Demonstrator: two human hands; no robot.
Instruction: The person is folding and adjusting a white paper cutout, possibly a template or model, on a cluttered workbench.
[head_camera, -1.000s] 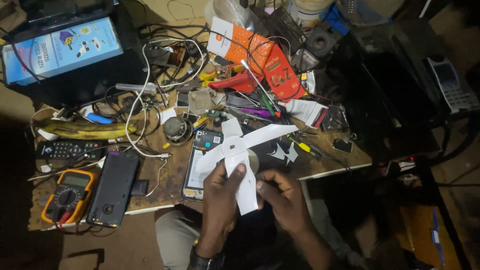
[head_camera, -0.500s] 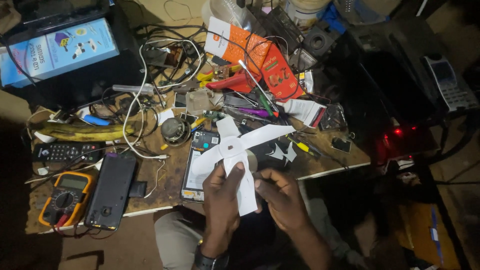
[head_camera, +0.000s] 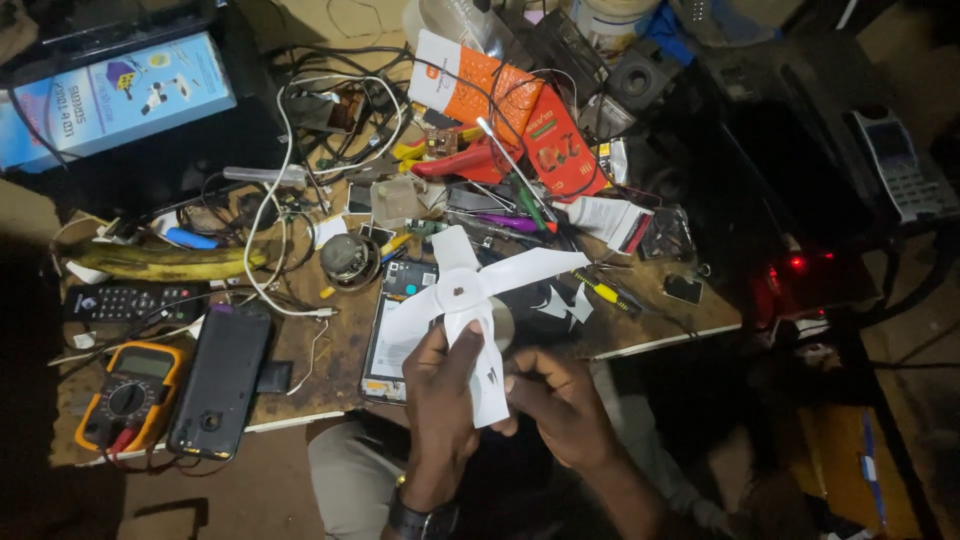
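A white plastic fan blade (head_camera: 468, 300) with several vanes is held above the front edge of a cluttered wooden workbench (head_camera: 330, 350). My left hand (head_camera: 440, 410) grips the lowest vane from the left, thumb across its face. My right hand (head_camera: 555, 400) pinches the same vane from the right, fingers curled at its edge. Under the blade lies an opened phone (head_camera: 392, 330), face down with its insides showing. A watch is on my left wrist.
A yellow multimeter (head_camera: 128, 392) and a black phone (head_camera: 220, 380) lie at the front left. A remote (head_camera: 130, 300), banana (head_camera: 170, 262), white cables, screwdrivers (head_camera: 515, 175), orange boxes (head_camera: 480, 95) and a blue box (head_camera: 110, 98) crowd the bench. A red light (head_camera: 797, 264) glows at the right.
Both hands and the fan blade stay nearly in place. The red light at the right came on about half a second ago and still glows.
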